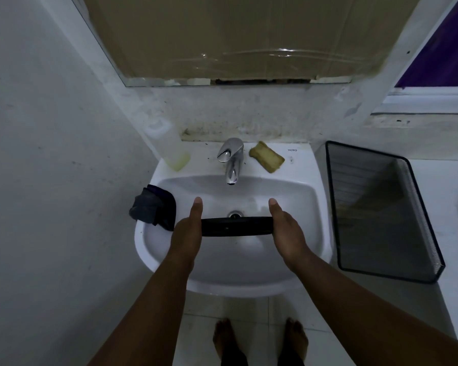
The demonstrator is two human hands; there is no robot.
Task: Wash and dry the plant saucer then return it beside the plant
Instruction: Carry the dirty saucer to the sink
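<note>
Nearest me, my bare feet (259,339) stand on the tiled floor under the sink (320,207). Over the basin I hold the saucer (236,226) between both hands, left hand (187,228) and right hand (286,228) gripping opposite edges, thumbs pointing forward. The saucer is black, round and shallow, seen edge-on just before the drain (234,214). A dark cloth (154,208) drapes the left rim. Beyond stand the tap (230,157), a sponge (266,156) and a bottle (167,146).
</note>
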